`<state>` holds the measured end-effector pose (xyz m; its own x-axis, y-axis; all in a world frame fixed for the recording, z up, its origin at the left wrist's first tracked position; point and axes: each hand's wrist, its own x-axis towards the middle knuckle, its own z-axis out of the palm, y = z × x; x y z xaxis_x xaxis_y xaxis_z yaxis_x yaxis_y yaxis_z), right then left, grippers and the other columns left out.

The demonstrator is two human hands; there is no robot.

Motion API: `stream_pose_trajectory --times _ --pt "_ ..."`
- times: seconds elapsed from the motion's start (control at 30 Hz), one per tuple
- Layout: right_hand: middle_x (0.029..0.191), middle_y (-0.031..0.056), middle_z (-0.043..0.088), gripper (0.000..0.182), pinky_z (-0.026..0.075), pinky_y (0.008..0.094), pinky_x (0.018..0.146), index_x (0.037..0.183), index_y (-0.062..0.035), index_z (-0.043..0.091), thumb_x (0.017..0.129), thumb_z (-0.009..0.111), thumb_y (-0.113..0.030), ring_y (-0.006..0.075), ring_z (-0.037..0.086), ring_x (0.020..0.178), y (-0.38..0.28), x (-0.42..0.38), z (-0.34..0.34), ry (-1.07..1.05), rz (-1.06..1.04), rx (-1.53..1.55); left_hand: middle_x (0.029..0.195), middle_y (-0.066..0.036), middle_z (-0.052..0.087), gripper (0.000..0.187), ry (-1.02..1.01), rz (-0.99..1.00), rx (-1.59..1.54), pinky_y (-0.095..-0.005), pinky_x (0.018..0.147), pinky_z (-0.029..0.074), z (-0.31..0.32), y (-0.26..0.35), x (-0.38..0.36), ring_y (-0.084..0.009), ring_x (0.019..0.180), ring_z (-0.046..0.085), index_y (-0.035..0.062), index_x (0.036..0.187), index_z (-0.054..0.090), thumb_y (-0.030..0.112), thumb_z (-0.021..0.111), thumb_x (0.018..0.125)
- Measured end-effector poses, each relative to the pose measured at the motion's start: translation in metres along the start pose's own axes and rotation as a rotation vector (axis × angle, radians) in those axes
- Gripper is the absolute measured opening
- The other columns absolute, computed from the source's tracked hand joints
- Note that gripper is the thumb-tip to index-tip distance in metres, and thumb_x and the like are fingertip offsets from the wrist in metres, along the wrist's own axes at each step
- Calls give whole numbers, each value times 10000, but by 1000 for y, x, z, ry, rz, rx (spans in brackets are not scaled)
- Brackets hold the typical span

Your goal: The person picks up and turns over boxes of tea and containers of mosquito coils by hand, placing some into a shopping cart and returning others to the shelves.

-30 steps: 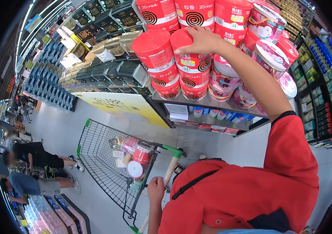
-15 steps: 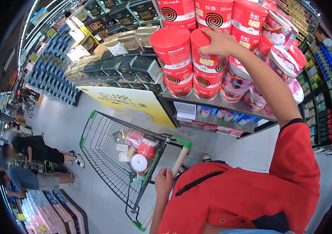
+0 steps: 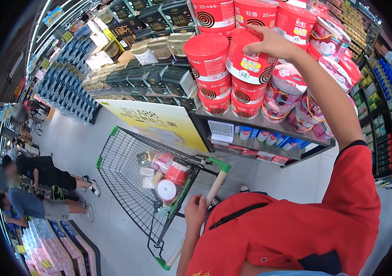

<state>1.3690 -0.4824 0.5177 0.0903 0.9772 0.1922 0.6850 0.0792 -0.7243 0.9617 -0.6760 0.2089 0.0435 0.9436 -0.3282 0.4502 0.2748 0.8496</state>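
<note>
— Right hand [image 3: 273, 43] clamped on the red tub [image 3: 246, 67] across its lid edge; tub's tipped atop a stack [image 3: 245, 97]. Left?
— Left hand [image 3: 196, 210] curled by the cart handle [image 3: 217, 186]; can't tell if gripping.
— Handling?
— Likely light, stiff, slick. Span the rim.
— Surface?
— Dark shelf [image 3: 256, 121], neighbouring tubs [image 3: 209, 60] close. Pale floor [image 3: 299, 177] below.

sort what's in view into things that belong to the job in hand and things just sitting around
Seem part of the job:
red tub, tilted in the right hand
cart, with the left hand at its handle

Just around:
other red tubs
pink tubs
dark packs
yellow sign
price card
</note>
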Motion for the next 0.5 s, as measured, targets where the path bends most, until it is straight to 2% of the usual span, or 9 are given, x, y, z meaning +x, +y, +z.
stream_pose_trajectory --times 0.07,0.1,0.17,0.23,0.3,0.37,0.43,0.47,0.5 --pt "1339 141 559 927 447 342 1001 1493 -45 354 715 777 -316 221 554 1198 -32 -26 -10 -14 -73 45 1010 -183 688 292 143 290 113 -391 845 499 0 -8 1 -301 975 660 -11 1065 647 210 632 874" --pt "1374 144 533 934 425 356 1029 1495 -43 350 717 771 -341 227 527 1241 -43 -36 -12 -27 -139 93 1010 -183 688 292 141 284 111 -391 845 499 -1 -4 0 -301 975 660 -11 1065 647 210 632 874" --pt "1401 146 507 947 389 360 1063 1496 -50 352 711 771 -373 229 494 1276 -58 -50 -11 -82 -235 95 1179 -177 624 373 156 501 16 -398 939 452 -5 14 -1 -265 1141 576 14 1160 608 206 664 845" --pt "1427 147 481 960 352 364 1097 1497 -57 353 704 770 -404 230 460 1312 -64 -59 5 -149 -341 113 1327 -158 541 531 -51 451 -215 -424 961 439 -10 49 3 -260 1192 531 42 1315 493 246 656 853" --pt "1455 154 445 1016 284 373 1144 1496 -62 355 667 781 -468 241 403 1363 -72 -68 25 -351 -462 201 1399 -122 484 791 -231 446 -632 -417 960 446 -6 77 14 -279 1237 495 91 1467 337 528 638 881" --pt "1480 152 406 1141 278 380 1149 1511 -47 306 613 824 -524 252 399 1376 -66 -71 57 -534 -474 445 1458 -110 431 974 -348 300 -1015 -452 1011 430 -2 108 23 -302 1301 448 127 1530 221 698 578 826" --pt "1504 164 373 1219 274 382 1153 1512 -12 274 581 840 -559 254 388 1386 -67 -78 85 -703 -447 611 1504 -91 385 993 -538 448 -1262 -481 1042 416 -1 137 26 -292 1370 379 147 1542 211 717 568 811" --pt "1504 164 373 1219 274 382 1153 1512 -12 274 581 840 -559 254 388 1386 -65 -78 97 -723 -449 626 1471 -82 442 845 -602 472 -1349 -477 1056 416 0 136 30 -266 1345 429 139 1495 325 636 580 861" --pt "1506 172 370 1240 277 387 1155 1507 5 269 566 851 -554 257 387 1389 -60 -79 110 -776 -457 701 1471 -82 442 845 -578 462 -1345 -477 1056 416 0 127 32 -266 1345 429 139 1495 325 636 580 861"
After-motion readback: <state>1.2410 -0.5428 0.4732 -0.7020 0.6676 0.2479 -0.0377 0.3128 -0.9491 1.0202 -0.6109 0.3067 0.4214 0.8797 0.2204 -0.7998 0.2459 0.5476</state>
